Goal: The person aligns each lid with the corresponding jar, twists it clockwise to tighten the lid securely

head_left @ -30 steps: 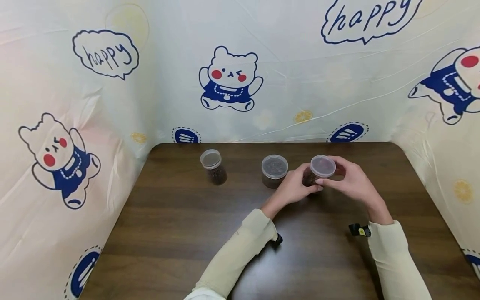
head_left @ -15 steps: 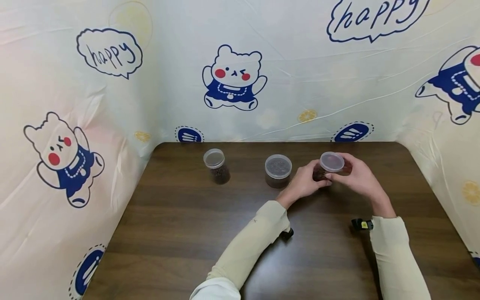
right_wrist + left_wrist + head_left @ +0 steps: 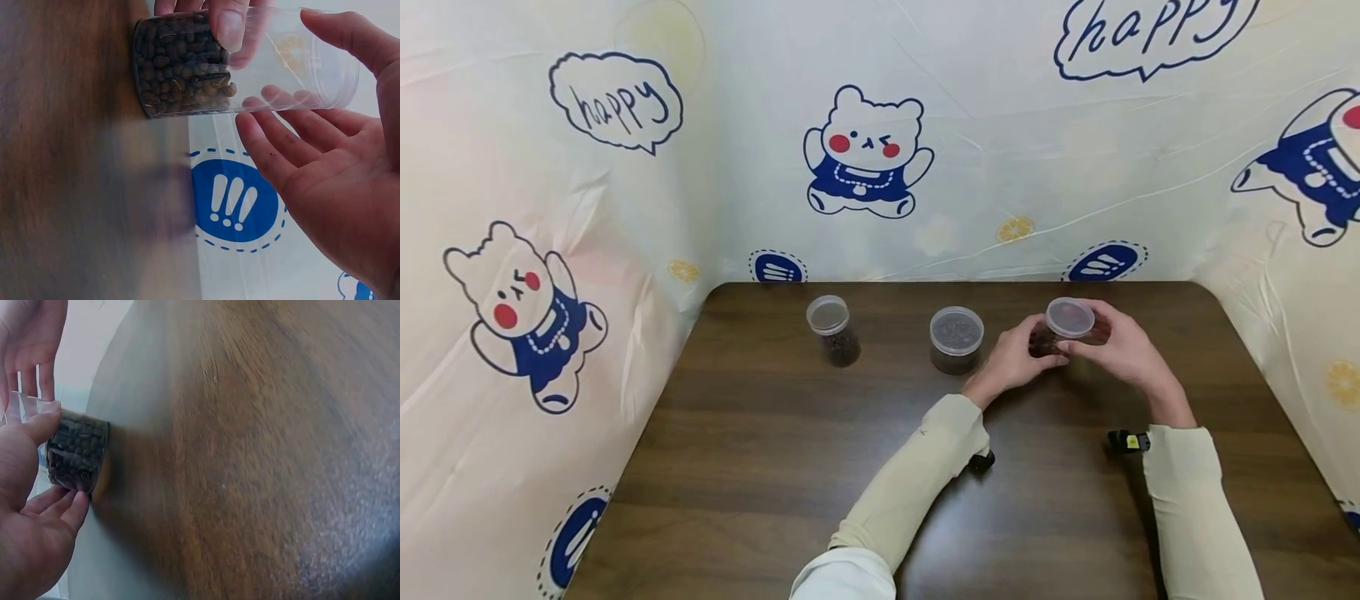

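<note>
A clear plastic jar [image 3: 181, 69], part filled with brown beans that look like coffee beans, stands upright between both hands at the table's back right. My left hand [image 3: 1013, 357] grips its lower part, thumb and fingers on opposite sides. Higher up, just below the translucent lid [image 3: 1070, 317], my right hand [image 3: 1125, 348] holds the jar with thumb and fingers around it. The base is on or just above the wood; I cannot tell which. To the left of my left hand is a wider, lower lidded jar [image 3: 956, 342] with dark contents.
A slim lidded jar [image 3: 835, 332] with dark contents stands farther left near the back edge. All this is on a dark wooden table [image 3: 752, 467]. A printed cloth [image 3: 970, 125] with bears hangs behind and at both sides.
Both hands have shifted the bean jar a little to the right and back, widening the space between it and the middle jar. The grip looks the same. The other jars have stayed put.
</note>
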Action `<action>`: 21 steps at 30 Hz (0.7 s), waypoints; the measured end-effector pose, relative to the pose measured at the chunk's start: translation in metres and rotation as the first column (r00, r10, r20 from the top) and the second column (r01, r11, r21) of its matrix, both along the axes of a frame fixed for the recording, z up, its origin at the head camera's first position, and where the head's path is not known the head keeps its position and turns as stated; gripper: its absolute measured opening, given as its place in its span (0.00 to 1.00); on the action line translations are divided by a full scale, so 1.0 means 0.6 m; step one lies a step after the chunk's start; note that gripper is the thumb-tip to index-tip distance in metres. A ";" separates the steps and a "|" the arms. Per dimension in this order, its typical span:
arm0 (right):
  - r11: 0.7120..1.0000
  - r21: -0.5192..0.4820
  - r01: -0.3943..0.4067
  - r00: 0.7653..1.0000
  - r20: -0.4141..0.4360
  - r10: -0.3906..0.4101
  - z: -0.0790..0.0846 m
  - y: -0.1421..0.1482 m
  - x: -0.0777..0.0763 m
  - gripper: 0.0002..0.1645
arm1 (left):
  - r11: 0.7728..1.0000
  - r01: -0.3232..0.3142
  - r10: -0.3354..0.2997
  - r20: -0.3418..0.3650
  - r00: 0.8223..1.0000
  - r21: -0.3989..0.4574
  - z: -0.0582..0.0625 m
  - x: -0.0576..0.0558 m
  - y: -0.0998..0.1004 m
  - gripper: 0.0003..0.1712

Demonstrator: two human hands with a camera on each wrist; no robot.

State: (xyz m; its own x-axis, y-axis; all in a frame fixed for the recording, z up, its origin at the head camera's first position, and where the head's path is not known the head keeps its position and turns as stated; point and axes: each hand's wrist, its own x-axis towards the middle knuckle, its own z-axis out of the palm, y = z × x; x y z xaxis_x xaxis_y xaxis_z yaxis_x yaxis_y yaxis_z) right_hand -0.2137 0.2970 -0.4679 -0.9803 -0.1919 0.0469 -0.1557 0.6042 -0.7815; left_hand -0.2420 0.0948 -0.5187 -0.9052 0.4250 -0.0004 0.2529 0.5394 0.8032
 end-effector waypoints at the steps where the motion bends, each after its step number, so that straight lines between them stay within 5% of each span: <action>1: 1.000 0.000 -0.001 1.000 0.001 0.001 0.000 -0.001 -0.001 0.42 | 1.000 0.000 0.000 -0.002 1.000 0.001 0.000 -0.001 -0.001 0.40; 11: 1.000 -0.006 0.004 1.000 0.026 -0.004 -0.001 -0.004 -0.003 0.44 | 1.000 -0.009 0.009 0.001 1.000 -0.003 -0.003 0.001 -0.002 0.40; 16: 1.000 -0.023 0.015 0.998 0.058 -0.013 -0.001 -0.001 0.003 0.52 | 0.995 -0.034 0.031 -0.032 0.999 -0.094 0.010 0.006 0.000 0.46; 21: 0.999 0.019 0.043 0.993 0.113 -0.045 0.007 0.004 0.014 0.65 | 0.964 -0.091 0.077 -0.068 0.995 -0.249 0.042 0.032 0.002 0.46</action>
